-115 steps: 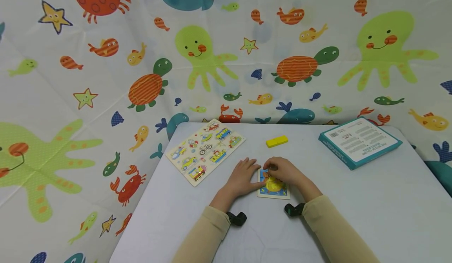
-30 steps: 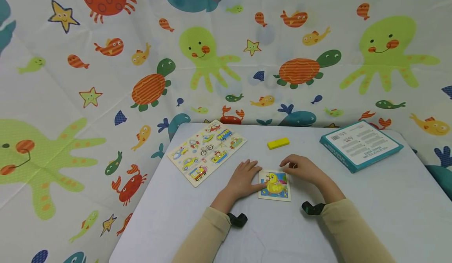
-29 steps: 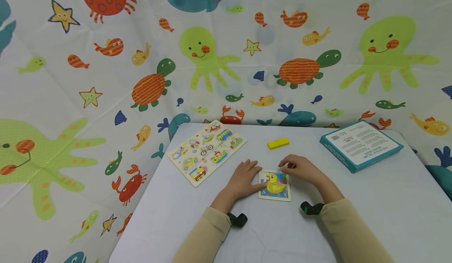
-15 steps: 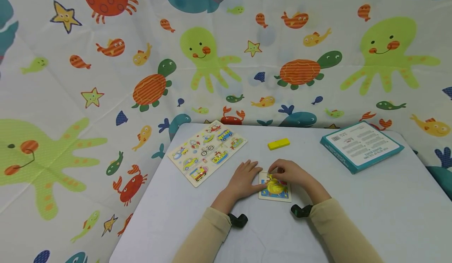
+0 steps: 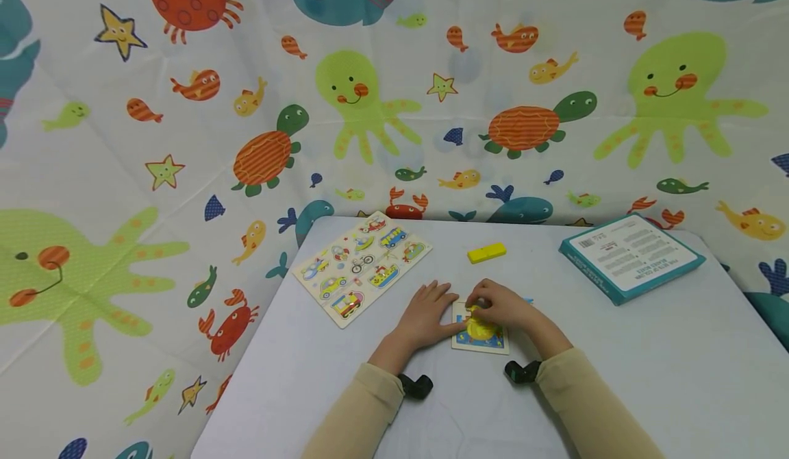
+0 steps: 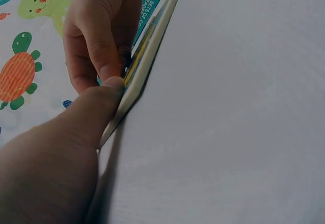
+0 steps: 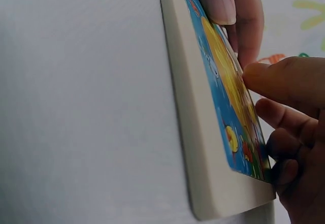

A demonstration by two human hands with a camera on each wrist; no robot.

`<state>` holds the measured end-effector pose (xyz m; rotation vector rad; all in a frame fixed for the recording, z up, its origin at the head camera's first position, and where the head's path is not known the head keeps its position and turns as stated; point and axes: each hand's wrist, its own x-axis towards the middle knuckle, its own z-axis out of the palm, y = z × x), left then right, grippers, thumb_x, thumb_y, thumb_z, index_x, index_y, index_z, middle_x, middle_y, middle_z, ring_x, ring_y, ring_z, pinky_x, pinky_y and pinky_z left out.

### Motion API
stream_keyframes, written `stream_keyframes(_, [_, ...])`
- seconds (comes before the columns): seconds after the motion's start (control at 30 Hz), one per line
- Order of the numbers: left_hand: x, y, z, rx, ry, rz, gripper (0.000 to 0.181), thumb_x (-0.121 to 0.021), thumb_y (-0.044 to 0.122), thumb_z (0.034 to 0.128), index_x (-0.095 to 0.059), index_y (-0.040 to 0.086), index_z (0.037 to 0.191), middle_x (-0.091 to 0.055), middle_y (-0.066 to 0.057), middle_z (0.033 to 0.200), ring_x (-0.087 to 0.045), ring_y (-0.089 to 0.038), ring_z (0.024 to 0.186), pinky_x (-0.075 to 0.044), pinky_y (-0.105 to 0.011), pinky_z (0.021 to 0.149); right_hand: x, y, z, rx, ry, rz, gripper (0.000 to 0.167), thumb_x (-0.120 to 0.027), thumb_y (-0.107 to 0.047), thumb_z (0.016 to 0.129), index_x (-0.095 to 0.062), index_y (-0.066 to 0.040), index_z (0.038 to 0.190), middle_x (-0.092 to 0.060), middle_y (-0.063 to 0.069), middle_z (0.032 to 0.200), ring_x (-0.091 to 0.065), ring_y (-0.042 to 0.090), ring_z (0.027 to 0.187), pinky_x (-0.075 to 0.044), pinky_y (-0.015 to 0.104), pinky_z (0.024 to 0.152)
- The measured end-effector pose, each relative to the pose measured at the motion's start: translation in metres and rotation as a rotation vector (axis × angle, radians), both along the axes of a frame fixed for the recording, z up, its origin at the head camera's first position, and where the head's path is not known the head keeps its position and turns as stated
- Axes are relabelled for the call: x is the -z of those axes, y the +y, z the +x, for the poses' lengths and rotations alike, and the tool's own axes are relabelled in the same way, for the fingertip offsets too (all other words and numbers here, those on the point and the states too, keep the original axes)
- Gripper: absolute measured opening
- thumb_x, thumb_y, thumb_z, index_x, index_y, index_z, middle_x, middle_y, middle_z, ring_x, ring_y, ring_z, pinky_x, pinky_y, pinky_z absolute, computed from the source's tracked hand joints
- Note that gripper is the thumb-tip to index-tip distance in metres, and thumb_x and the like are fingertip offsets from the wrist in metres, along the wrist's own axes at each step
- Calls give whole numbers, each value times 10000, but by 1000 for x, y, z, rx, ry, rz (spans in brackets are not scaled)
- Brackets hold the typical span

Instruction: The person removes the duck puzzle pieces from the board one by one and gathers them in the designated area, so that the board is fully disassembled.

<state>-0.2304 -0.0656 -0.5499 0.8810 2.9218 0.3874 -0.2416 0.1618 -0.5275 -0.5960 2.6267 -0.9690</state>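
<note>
While the left hand (image 5: 425, 315) rests with its fingers spread on the white surface (image 5: 647, 363), its thumb presses the edge of a small square puzzle (image 5: 481, 342) lying flat between the two hands. Thick, pale and wood-like, the puzzle's smooth rim has a rounded corner and frames a glossy picture of a plump yellow duck (image 5: 483, 329) on blue. Over the puzzle's right side bends the right hand (image 5: 505, 306), fingers curled and one tip touching the picture; whether it pinches a piece cannot be told. A thin blue sliver (image 5: 528, 301) shows just behind that hand, too small to make out. Both sleeves (image 5: 354, 411) are plain beige cloth, with a stubby dark device (image 5: 416, 386) at each wrist. Beyond the hands, to the left, lies a thin rectangular board (image 5: 361, 267) of colourful vehicle shapes; farther back sits a narrow yellow block (image 5: 487, 253). On the right lies a flat teal box (image 5: 631, 257) with a white printed panel. Creased fabric (image 5: 394, 61) printed with sea animals hangs behind.
</note>
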Motion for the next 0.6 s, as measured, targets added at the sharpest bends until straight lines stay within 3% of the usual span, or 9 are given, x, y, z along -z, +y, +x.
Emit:
stream_keyframes(0.3, [3,1,0,0,8,-11,740,-397,761,905,-472,277,1460,-344,20,1596,-235,-250,1517,-176,-471,1250,3,1,2,-5,16,-4,119,-684,-165,912,-711,-260,979,-560,-1,1123,-539,166,949,-506,363,885])
stream_keyframes(0.6, [0,12,7,-92,-3,-9,745,-381,761,909,-486,255,1446,-361,6,1589,-254,-273,1508,-190,-536,1232,4,2,2,6,7,-40,113,-671,-165,918,-701,-251,985,-568,-6,1135,-543,181,993,-509,425,934])
